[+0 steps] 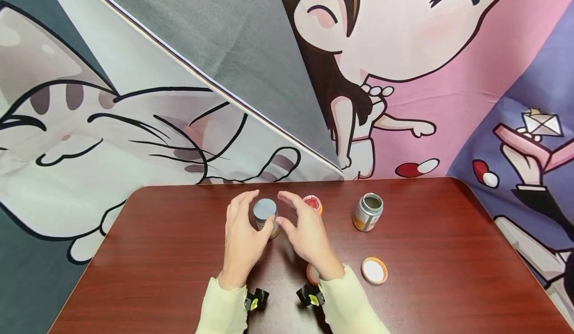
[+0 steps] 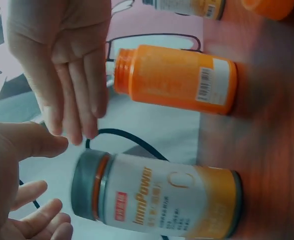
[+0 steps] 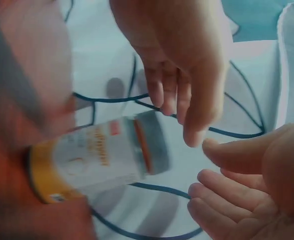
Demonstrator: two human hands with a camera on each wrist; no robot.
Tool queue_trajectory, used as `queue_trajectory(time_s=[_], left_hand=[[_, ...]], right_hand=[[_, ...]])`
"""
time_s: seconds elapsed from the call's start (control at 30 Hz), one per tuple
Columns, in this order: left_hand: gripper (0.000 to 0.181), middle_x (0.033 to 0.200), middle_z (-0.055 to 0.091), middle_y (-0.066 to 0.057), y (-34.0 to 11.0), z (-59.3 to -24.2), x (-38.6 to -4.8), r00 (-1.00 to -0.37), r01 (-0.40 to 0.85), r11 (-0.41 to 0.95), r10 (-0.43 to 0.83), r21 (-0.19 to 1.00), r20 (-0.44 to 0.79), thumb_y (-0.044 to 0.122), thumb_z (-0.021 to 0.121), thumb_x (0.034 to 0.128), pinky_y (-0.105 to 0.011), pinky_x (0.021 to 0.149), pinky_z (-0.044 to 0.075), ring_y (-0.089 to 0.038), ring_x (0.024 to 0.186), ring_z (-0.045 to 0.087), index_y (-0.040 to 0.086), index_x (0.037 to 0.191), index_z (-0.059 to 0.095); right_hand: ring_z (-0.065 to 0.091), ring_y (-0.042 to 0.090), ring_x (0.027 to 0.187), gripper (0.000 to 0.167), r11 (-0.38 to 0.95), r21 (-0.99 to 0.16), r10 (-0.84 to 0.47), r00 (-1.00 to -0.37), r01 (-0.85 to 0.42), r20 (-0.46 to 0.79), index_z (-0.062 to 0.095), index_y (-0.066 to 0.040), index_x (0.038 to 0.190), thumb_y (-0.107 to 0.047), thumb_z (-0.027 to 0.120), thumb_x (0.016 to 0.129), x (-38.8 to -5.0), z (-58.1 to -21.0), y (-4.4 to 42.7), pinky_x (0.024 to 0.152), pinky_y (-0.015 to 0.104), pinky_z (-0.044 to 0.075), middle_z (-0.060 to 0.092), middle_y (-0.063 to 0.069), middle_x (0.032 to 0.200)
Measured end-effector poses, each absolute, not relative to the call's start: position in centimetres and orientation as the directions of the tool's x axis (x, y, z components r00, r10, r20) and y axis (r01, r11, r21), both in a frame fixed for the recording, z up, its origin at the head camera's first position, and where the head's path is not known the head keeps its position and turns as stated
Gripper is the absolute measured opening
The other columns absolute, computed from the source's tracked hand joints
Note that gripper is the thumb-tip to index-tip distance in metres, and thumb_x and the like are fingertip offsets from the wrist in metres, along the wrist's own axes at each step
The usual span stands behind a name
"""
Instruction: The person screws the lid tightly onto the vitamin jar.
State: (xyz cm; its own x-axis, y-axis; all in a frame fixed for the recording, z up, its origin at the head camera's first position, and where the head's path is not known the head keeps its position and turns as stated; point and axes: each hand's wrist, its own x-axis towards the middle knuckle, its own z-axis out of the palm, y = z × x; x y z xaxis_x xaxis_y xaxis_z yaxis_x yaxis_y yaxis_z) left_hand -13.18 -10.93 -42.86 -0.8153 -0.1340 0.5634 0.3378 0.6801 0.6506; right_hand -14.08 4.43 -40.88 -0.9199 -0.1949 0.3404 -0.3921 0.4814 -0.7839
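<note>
A white and yellow bottle with a grey-blue lid (image 1: 265, 209) (image 2: 162, 195) (image 3: 96, 160) stands upright on the table between the two hands. My left hand (image 1: 242, 239) (image 2: 21, 180) (image 3: 187, 65) is at its left, fingers apart and gently bent, the thumb overlapping the bottle in the head view. At the right, my right hand (image 1: 309, 234) (image 2: 61, 65) (image 3: 252, 180) is spread in a similar way. Both wrist views show the hands around the lid end, holding nothing. An open orange bottle (image 1: 312, 203) (image 2: 182, 77) stands behind the right hand, which partly hides it.
On the brown table (image 1: 166, 254), an open grey-rimmed bottle (image 1: 367, 213) stands at the right. An orange-rimmed lid with a white inside (image 1: 374, 270) lies nearer the front. Another round orange piece (image 1: 312, 274) is partly hidden by the right wrist. Cartoon-printed cloth (image 1: 251, 50) hangs behind.
</note>
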Motion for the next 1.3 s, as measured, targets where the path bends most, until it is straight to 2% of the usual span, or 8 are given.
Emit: queue_trajectory(time_s=[0.33,0.43,0.57,0.67,0.8,0.93,1.07,1.3], left_hand=[[0.046,0.111,0.064,-0.002,-10.2,-41.3,-12.1,-0.793,0.385,0.664,-0.117,0.641,0.598,0.011,0.086,0.0757,-0.034,0.071,0.052,-0.018,0.088,0.059,0.011,0.119,0.071],[0.042,0.103,0.065,0.000,-9.8,-40.9,-11.9,-0.801,0.418,0.652,-0.064,0.633,0.596,0.009,0.086,0.0768,-0.030,0.068,0.051,-0.013,0.082,0.059,0.011,0.116,0.071],[0.040,0.096,0.067,0.003,-9.2,-41.0,-11.8,-0.802,0.481,0.627,0.032,0.613,0.596,0.007,0.085,0.0774,-0.021,0.060,0.047,-0.009,0.071,0.057,0.009,0.115,0.071],[0.039,0.092,0.065,0.005,-8.7,-41.3,-11.6,-0.809,0.513,0.619,0.118,0.595,0.576,0.007,0.085,0.0776,-0.018,0.059,0.046,-0.009,0.066,0.057,0.009,0.114,0.071],[0.039,0.097,0.064,0.004,-8.1,-41.6,-11.3,-0.819,0.539,0.626,0.234,0.563,0.524,0.008,0.083,0.0788,-0.019,0.064,0.050,-0.010,0.073,0.061,0.009,0.115,0.070],[0.038,0.109,0.066,0.001,-7.7,-42.0,-11.1,-0.825,0.552,0.646,0.331,0.527,0.458,0.015,0.081,0.0827,-0.028,0.079,0.054,-0.014,0.092,0.065,0.007,0.117,0.070],[0.037,0.116,0.066,0.001,-7.3,-42.3,-11.0,-0.836,0.548,0.661,0.408,0.512,0.368,0.024,0.080,0.0857,-0.034,0.093,0.051,-0.015,0.108,0.063,0.011,0.119,0.069],[0.048,0.121,0.063,-0.003,-6.1,-43.6,-10.7,-0.833,0.550,0.692,0.495,0.468,0.246,0.029,0.079,0.0848,-0.035,0.099,0.047,-0.020,0.114,0.058,0.006,0.124,0.066]], right_hand=[[0.064,0.017,0.119,0.049,0.417,-0.836,-0.059,-0.929,-0.355,0.365,0.064,-0.014,0.132,-0.009,0.080,0.085,-13.8,-38.5,7.2,0.098,0.039,0.050,0.068,-0.001,0.129],[0.063,0.015,0.118,0.051,0.431,-0.837,-0.041,-0.934,-0.336,0.354,0.064,-0.012,0.132,-0.011,0.081,0.084,-13.8,-38.3,8.2,0.091,0.043,0.052,0.068,0.000,0.129],[0.062,0.017,0.119,0.052,0.466,-0.824,-0.029,-0.936,-0.322,0.350,0.063,-0.009,0.132,-0.013,0.081,0.084,-14.1,-38.4,9.3,0.091,0.045,0.050,0.068,0.003,0.129],[0.061,0.021,0.123,0.053,0.492,-0.814,-0.025,-0.940,-0.308,0.341,0.062,-0.007,0.132,-0.015,0.082,0.084,-14.5,-38.7,10.0,0.100,0.044,0.047,0.068,0.006,0.129],[0.058,0.026,0.126,0.059,0.510,-0.812,-0.037,-0.950,-0.283,0.309,0.060,-0.005,0.134,-0.018,0.084,0.082,-14.9,-39.2,10.7,0.105,0.046,0.043,0.066,0.010,0.131],[0.057,0.029,0.127,0.065,0.523,-0.815,-0.058,-0.965,-0.248,0.256,0.059,-0.005,0.137,-0.019,0.086,0.079,-15.3,-39.6,10.9,0.105,0.049,0.043,0.063,0.013,0.134],[0.056,0.031,0.128,0.069,0.541,-0.813,-0.070,-0.975,-0.214,0.210,0.058,-0.005,0.138,-0.023,0.087,0.079,-15.6,-40.0,11.0,0.104,0.050,0.044,0.062,0.015,0.135],[0.057,0.032,0.127,0.068,0.553,-0.815,-0.081,-0.985,-0.173,0.154,0.058,-0.004,0.138,-0.027,0.085,0.080,-16.0,-40.9,11.0,0.103,0.050,0.045,0.062,0.018,0.134]])
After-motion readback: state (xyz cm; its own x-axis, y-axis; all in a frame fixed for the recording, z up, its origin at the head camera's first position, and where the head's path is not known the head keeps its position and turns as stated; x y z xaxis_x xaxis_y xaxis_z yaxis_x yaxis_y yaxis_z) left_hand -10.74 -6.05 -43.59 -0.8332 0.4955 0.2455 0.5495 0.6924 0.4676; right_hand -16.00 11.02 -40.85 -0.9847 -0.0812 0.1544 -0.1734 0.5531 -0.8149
